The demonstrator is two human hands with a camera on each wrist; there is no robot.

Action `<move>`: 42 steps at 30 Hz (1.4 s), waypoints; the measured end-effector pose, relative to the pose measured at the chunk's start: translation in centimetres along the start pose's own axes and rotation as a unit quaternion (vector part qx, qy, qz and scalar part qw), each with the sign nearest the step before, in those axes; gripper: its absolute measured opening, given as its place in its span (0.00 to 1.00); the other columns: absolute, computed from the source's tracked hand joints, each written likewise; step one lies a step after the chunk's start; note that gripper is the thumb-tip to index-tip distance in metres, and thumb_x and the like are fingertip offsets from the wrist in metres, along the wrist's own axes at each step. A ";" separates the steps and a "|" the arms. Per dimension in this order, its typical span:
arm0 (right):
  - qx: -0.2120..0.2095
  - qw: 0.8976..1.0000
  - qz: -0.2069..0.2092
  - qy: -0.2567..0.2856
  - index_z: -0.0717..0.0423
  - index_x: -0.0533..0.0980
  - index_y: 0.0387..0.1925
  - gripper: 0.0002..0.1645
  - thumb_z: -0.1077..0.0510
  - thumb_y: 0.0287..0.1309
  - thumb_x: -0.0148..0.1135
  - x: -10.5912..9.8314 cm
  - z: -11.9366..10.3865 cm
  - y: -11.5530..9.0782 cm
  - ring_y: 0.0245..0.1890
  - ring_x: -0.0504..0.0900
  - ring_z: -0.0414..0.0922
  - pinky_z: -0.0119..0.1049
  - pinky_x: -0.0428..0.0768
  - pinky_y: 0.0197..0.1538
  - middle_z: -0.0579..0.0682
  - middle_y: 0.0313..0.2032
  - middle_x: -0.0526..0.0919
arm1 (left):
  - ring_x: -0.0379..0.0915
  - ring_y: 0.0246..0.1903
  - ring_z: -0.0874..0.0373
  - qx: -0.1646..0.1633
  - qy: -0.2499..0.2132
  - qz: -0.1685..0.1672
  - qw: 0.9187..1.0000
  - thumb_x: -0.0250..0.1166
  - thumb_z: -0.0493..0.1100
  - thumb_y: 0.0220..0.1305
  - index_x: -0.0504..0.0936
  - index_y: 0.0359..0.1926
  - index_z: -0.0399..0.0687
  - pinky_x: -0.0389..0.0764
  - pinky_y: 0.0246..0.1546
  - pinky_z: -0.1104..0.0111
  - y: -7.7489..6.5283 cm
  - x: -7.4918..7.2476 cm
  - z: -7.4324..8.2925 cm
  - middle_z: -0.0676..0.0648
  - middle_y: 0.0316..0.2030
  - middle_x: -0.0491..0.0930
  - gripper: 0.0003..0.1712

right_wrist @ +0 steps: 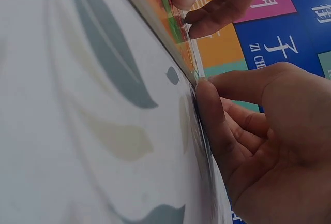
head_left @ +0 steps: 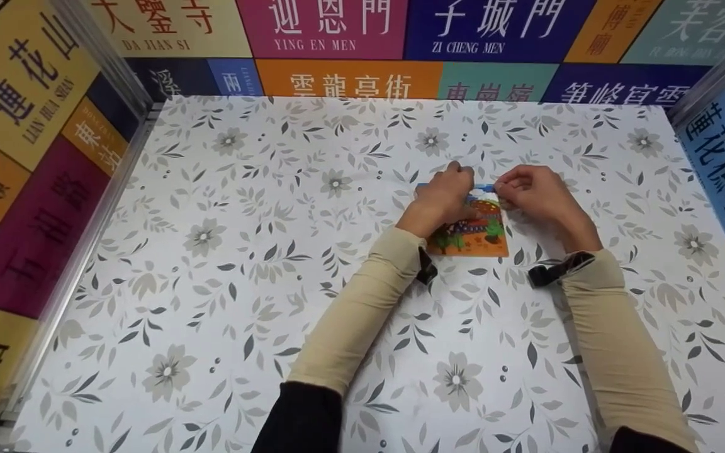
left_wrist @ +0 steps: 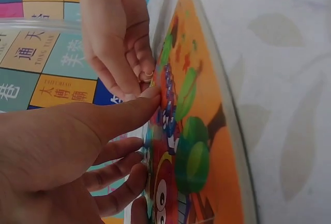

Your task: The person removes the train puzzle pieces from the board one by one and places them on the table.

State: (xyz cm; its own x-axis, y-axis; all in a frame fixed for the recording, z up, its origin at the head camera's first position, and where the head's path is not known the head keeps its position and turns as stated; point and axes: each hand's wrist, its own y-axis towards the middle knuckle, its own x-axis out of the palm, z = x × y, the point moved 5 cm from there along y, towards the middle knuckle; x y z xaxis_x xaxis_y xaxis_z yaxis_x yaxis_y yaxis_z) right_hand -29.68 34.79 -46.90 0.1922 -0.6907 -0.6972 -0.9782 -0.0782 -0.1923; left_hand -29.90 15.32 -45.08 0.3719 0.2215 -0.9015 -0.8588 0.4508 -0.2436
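A small square cartoon picture board (head_left: 472, 245) lies flat on the patterned tabletop, orange along its near side and blue at its far edge. My left hand (head_left: 444, 195) rests over its upper left part, hiding that area. In the left wrist view the thumb (left_wrist: 142, 100) reaches straight across the picture and the other fingers touch its face. My right hand (head_left: 542, 198) is at the far right corner. Seen from the right wrist, its thumb and index finger (right_wrist: 235, 87) pinch at that corner, where a thin clear edge shows beside the board.
A white cloth with grey flowers and leaves (head_left: 211, 302) covers the table. Colourful panels with large Chinese characters (head_left: 337, 38) stand along the back and both sides. Each wrist carries a small black camera (head_left: 545, 275).
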 end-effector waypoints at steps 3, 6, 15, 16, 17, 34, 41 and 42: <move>0.002 1.000 0.000 0.007 0.57 0.84 0.56 0.21 0.45 0.78 0.64 0.1 0.1 0.1 0.35 0.86 0.36 0.28 0.80 0.39 0.48 0.40 0.91 | 0.78 0.59 0.54 -0.007 -0.008 -0.002 1.000 0.74 0.65 0.68 0.74 0.61 0.56 0.85 0.57 0.50 0.1 0.0 -0.2 0.51 0.65 0.71 0.31; -0.001 1.000 0.000 0.022 0.58 0.84 0.56 0.21 0.46 0.78 0.64 0.1 0.0 0.2 0.33 0.86 0.35 0.29 0.80 0.36 0.46 0.38 0.91 | 0.78 0.59 0.54 -0.009 -0.019 0.008 1.000 0.74 0.64 0.68 0.73 0.63 0.57 0.84 0.57 0.49 0.1 -0.1 -0.3 0.51 0.64 0.72 0.33; 0.006 0.999 0.001 0.032 0.58 0.83 0.56 0.21 0.46 0.78 0.64 0.0 0.3 0.3 0.33 0.87 0.35 0.28 0.81 0.36 0.42 0.36 0.90 | 0.81 0.48 0.56 0.053 -0.069 0.095 0.992 0.78 0.62 0.65 0.74 0.59 0.55 0.84 0.45 0.55 -0.7 0.3 -0.9 0.53 0.53 0.79 0.32; 0.009 0.999 0.001 0.031 0.58 0.83 0.56 0.20 0.46 0.78 0.63 0.0 0.3 0.3 0.34 0.87 0.35 0.28 0.81 0.37 0.42 0.36 0.90 | 0.80 0.47 0.57 0.059 -0.076 0.107 0.990 0.78 0.62 0.65 0.74 0.59 0.54 0.83 0.44 0.57 -0.8 0.3 -1.0 0.53 0.51 0.80 0.32; 0.012 0.999 -0.001 0.032 0.58 0.83 0.56 0.20 0.46 0.78 0.63 0.0 0.4 0.3 0.34 0.87 0.36 0.29 0.81 0.36 0.43 0.37 0.90 | 0.80 0.46 0.57 0.062 -0.082 0.118 0.988 0.79 0.61 0.64 0.75 0.58 0.54 0.83 0.43 0.57 -0.9 0.4 -1.1 0.53 0.50 0.81 0.32; 0.005 0.999 -0.001 0.052 0.57 0.83 0.55 0.21 0.44 0.76 0.66 0.2 0.7 0.1 0.33 0.87 0.35 0.29 0.81 0.36 0.39 0.34 0.90 | 0.84 0.48 0.60 0.068 -0.097 0.149 0.982 0.76 0.56 0.70 0.81 0.60 0.57 0.86 0.46 0.61 -0.9 0.8 -1.2 0.55 0.52 0.88 0.23; -0.005 0.999 0.004 0.052 0.59 0.83 0.54 0.24 0.43 0.71 0.72 0.3 0.5 0.1 0.34 0.86 0.34 0.27 0.80 0.37 0.38 0.35 0.89 | 0.83 0.51 0.61 0.073 -0.074 0.140 0.985 0.74 0.59 0.71 0.86 0.61 0.56 0.86 0.51 0.63 -0.7 0.9 -1.3 0.55 0.53 0.87 0.23; -0.005 0.999 0.006 0.049 0.59 0.83 0.53 0.25 0.43 0.71 0.72 0.3 0.6 0.1 0.34 0.86 0.34 0.27 0.80 0.38 0.38 0.35 0.89 | 0.84 0.51 0.61 0.074 -0.066 0.139 0.985 0.73 0.59 0.72 0.86 0.61 0.56 0.86 0.51 0.62 -0.8 0.9 -1.2 0.54 0.53 0.87 0.23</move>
State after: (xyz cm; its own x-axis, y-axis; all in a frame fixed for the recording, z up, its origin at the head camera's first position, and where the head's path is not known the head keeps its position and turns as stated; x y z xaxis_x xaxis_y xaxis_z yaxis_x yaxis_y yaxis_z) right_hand -29.71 35.00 -47.50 0.1729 -0.7583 -0.6286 -0.9812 -0.0768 -0.1773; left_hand -29.33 14.13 -46.15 0.1804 0.4607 -0.8690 -0.8766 0.4761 0.0704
